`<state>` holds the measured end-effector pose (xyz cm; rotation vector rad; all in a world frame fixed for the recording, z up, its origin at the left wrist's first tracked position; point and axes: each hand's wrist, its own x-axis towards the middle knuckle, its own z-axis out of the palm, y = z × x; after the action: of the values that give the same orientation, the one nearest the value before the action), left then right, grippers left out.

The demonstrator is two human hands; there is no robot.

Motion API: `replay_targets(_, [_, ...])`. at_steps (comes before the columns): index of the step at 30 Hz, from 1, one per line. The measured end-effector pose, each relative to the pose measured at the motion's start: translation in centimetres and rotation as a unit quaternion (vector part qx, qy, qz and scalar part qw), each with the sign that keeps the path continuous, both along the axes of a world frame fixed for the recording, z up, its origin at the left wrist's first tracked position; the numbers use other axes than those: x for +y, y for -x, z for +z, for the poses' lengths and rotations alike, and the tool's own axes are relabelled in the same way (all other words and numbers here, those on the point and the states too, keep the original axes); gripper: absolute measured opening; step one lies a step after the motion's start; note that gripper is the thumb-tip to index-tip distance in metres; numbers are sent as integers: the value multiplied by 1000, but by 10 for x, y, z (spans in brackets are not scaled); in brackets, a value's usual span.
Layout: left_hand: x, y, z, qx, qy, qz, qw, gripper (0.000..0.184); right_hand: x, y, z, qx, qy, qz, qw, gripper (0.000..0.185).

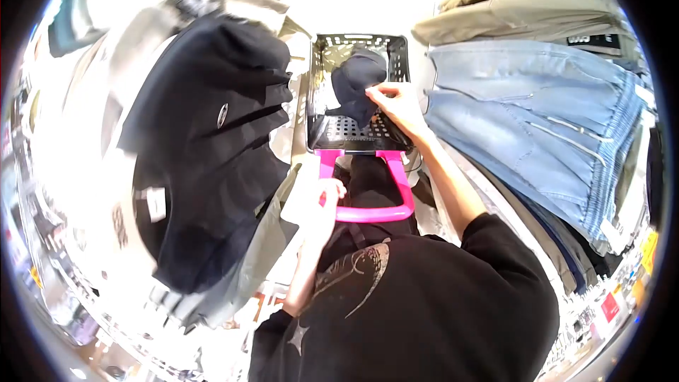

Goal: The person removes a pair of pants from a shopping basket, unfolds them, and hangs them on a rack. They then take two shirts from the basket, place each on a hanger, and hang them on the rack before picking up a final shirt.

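Observation:
My left hand point(331, 191) is wrapped round the left side of a bright pink handle point(375, 214). The handle belongs to a black plastic basket point(361, 144) with perforated walls, straight ahead of me. Inside the basket lies a crumpled dark navy cloth item point(351, 85); its exact kind does not show. My right hand point(398, 105) reaches over the basket's right side, thumb and fingers pinched together at the cloth's right edge.
Dark garments point(212, 127) hang close on the left, one with a white tag point(155, 204). To the right hang light blue denim bottoms point(516, 113) with a drawstring, beyond them khaki clothes point(530, 3). The basket stands in the narrow gap between.

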<state>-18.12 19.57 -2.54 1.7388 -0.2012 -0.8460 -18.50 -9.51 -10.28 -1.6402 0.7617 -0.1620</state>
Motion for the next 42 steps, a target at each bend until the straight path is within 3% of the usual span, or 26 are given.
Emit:
replay_targets(2, [1, -15, 2, -30, 65, 38, 997, 15, -11, 13, 57, 17, -33, 39, 999, 25])
replay_targets(3, [5, -22, -5, 18, 105, 72, 992, 15, -15, 22, 83, -3, -32, 37, 999, 22])
replay_targets(4, [11, -26, -11, 70, 142, 102, 982, 25, -13, 35, 108, -19, -34, 33, 999, 20])
replay_targets(6, [5, -36, 3, 103, 139, 169, 970, 41, -9, 60, 153, -192, -114, 14, 975, 16])
replay_targets(7, [0, -40, 14, 121, 117, 182, 969, 56, -12, 79, 165, -267, -220, -9, 938, 8])
replay_targets(9, [-7, -47, 25, 189, 240, 161, 938, 69, 5, 82, 203, -456, -290, -88, 837, 20])
replay_targets(10, [-13, -49, 36, 214, 314, 156, 912, 71, 16, 82, 227, -495, -372, -106, 778, 20])
replay_targets(12, [-20, -45, 59, 289, 371, 72, 879, 73, 33, 73, 250, -504, -392, -141, 757, 23])
replay_targets(14, [-19, -30, 96, 295, 281, 24, 913, 71, 37, 66, 254, -481, -415, -191, 748, 26])
replay_targets(18, [2, -9, 106, 161, 391, -89, 902, 69, 62, 57, 256, -474, -508, -109, 710, 39])
replay_targets(20, [26, -12, 112, 208, 386, -13, 898, 61, 73, 52, 267, -457, -426, -77, 777, 47])
replay_targets(21, [38, -15, 119, 247, 422, 22, 872, 57, 77, 50, 271, -447, -384, -59, 806, 51])
replay_targets(24, [61, -18, 151, 348, 451, 165, 805, 42, 59, 37, 241, -283, -141, 40, 948, 61])
replay_targets(25, [66, -21, 158, 362, 496, 140, 777, 42, 54, 32, 230, -153, -43, 29, 987, 65])
replay_targets(26, [70, -25, 164, 373, 539, 113, 746, 42, 72, 30, 235, -101, 70, 44, 991, 68])
replay_targets(28, [73, -25, 185, 361, 517, 172, 757, 48, 104, 34, 250, -169, 129, 140, 967, 78])
replay_targets(29, [72, -24, 195, 355, 506, 202, 760, 50, 118, 39, 268, -213, -14, 227, 950, 86])
replay_targets(30, [70, -23, 203, 348, 517, 200, 756, 50, 136, 41, 276, -303, -132, 304, 894, 94])
replay_targets(33, [72, -26, 218, 287, 514, 207, 781, 52, 167, 41, 287, -282, 141, 380, 870, 86])
replay_targets(34, [78, -28, 214, 310, 533, 189, 765, 52, 170, 35, 286, -293, 181, 341, 875, 64])
replay_targets(36, [94, -36, 209, 353, 570, 148, 727, 51, 165, 31, 276, -214, 9, 203, 955, 47])
replay_targets(37, [100, -36, 207, 345, 570, 156, 729, 50, 162, 29, 277, -254, 53, 160, 952, 37])
replay_targets(40, [116, -28, 209, 293, 517, 263, 760, 54, 156, 25, 300, -319, -50, 90, 942, 29])
replay_targets(42, [125, -26, 194, 282, 503, 316, 753, 45, 141, 22, 309, -326, -114, 87, 935, 24])
